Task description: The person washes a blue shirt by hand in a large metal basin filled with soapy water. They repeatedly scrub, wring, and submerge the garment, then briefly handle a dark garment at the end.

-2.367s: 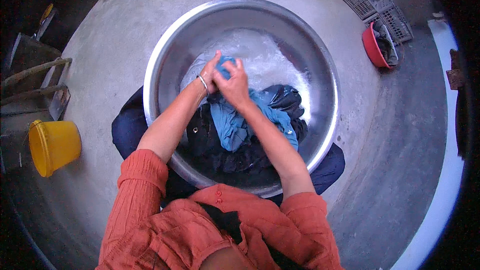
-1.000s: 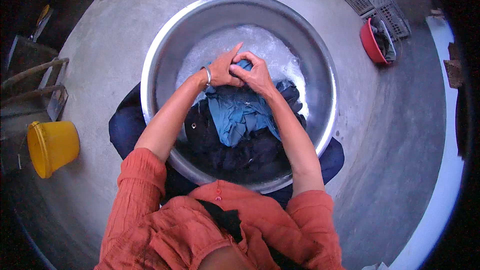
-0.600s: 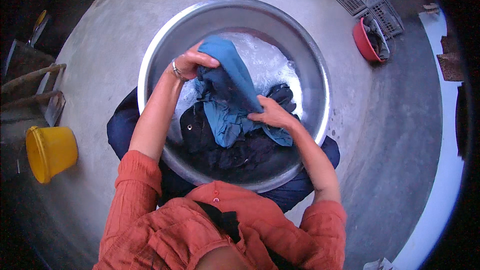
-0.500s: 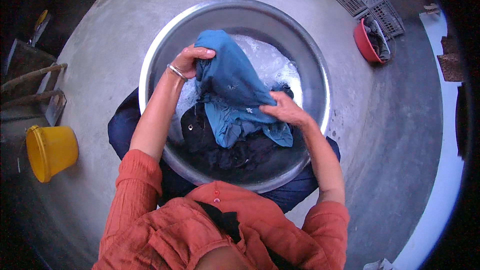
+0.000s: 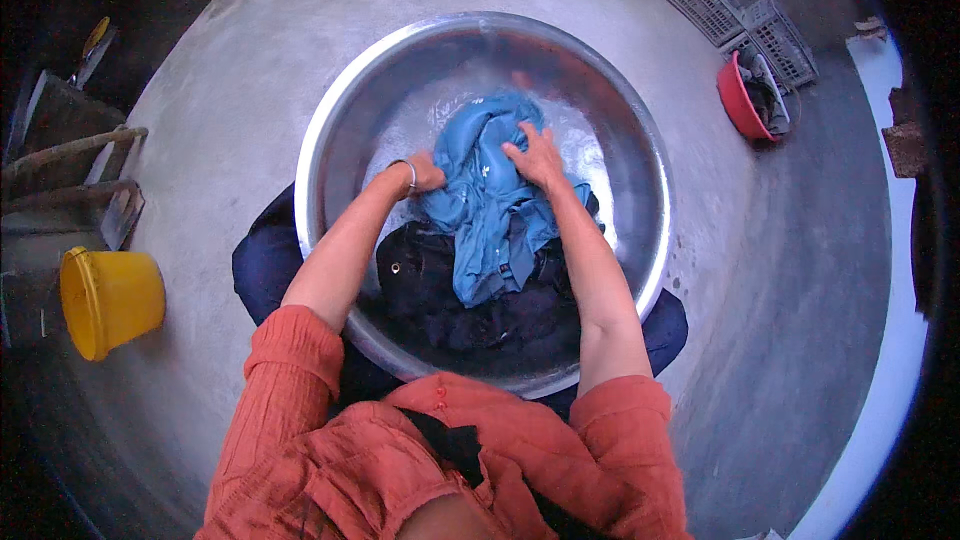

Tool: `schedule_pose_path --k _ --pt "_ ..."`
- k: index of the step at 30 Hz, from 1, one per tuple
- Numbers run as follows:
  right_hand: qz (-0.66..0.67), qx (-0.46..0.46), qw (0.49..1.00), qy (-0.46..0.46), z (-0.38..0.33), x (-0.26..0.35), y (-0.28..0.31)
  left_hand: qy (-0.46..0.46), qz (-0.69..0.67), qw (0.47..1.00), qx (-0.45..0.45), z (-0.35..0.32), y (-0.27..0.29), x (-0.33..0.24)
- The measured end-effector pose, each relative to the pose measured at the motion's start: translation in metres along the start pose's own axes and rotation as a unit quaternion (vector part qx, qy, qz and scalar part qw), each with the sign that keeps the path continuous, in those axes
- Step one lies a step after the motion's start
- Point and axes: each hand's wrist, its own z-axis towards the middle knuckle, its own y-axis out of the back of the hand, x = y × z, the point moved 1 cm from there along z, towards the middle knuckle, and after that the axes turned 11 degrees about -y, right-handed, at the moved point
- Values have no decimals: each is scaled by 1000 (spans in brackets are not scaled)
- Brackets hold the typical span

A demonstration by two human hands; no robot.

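A wet blue garment (image 5: pixel 490 180) with small white marks lies bunched in a wide metal basin (image 5: pixel 318 175), partly in sudsy water (image 5: pixel 590 155). My left hand (image 5: pixel 427 173), a bracelet on its wrist, is closed on the garment's left edge. On the upper right of the cloth rests my right hand (image 5: pixel 538 155), its fingers spread and thumb apart. Nearer to me, dark clothing (image 5: pixel 450 290) with a metal eyelet fills the basin's front. The blue cloth overlaps it and hides part of it.
The basin stands between my knees on a concrete floor (image 5: pixel 240 100). A yellow bucket (image 5: pixel 125 298) lies tipped at left, below some wooden handles (image 5: pixel 70 152). Far right are a red basin (image 5: pixel 738 105) holding dark cloth and grey plastic crates (image 5: pixel 705 0).
The blue garment, held up and spread between both hands before, is now lowered and bunched in the basin. My left hand moved down and right; my right hand moved up and left and opened.
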Motion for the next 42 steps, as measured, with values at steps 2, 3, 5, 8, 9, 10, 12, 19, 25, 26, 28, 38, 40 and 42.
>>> schedule_pose_path --k 2,3,5,8,9,10,12,19,25,26,28,38,40,42 --pt "115 218 969 -13 9 -6 -2 32 -15 997 75 -10 0 -18" --pt "170 323 931 -18 14 -7 -2 48 -25 993 110 -12 2 -21" --pt "119 202 970 -61 22 -4 9 -43 97 991 83 9 6 8" --pt "103 -54 978 -173 24 -13 25 -7 196 975 -106 -6 9 -21" --pt "58 -52 990 -121 21 -6 21 -33 125 980 -153 2 6 -14" --pt "13 -50 996 -70 19 2 16 -59 54 977 -198 9 2 -4" --pt "-51 0 998 -28 1 36 1 -101 -202 931 -288 32 -7 19" --pt "262 -74 928 256 -112 112 19 -122 -617 777 14 4 5 -6" --pt "184 -254 877 365 -103 116 6 -104 -550 829 -26 1 -6 -12" --pt "176 -227 908 306 -84 106 7 -68 -575 813 -62 -2 -16 -23" --pt "143 -215 960 107 -37 81 6 -80 -634 769 26 -13 -15 -41" --pt "43 -61 997 -7 -12 23 -21 -62 -651 757 5 10 -19 -24" --pt "262 -48 960 82 -27 51 -31 -74 -663 743 56 3 -10 -24" --pt "305 -79 936 155 -82 101 2 -40 -666 745 -5 -10 -5 -20"
